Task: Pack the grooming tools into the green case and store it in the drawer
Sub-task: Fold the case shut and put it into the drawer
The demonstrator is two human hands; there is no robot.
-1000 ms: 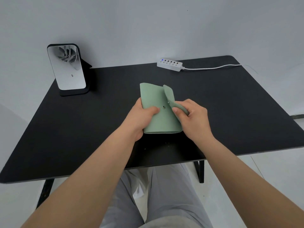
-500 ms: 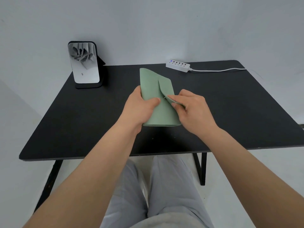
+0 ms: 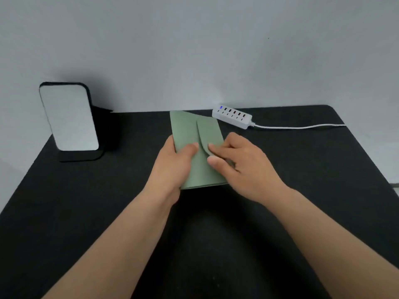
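On the black tabletop (image 3: 86, 212), at the centre, lies one green case (image 3: 190, 134): a flat, matte sage pouch with a rounded flap folded over from its 3 o'clock side. One left hand (image 3: 174, 162) grips the case's 9 o'clock edge, thumb on top. One right hand (image 3: 241, 162) presses the flap tip with straight fingers. At 10 o'clock stands one mirror (image 3: 69, 119) in a black stand; at 1 o'clock lies one white power strip (image 3: 232, 116).
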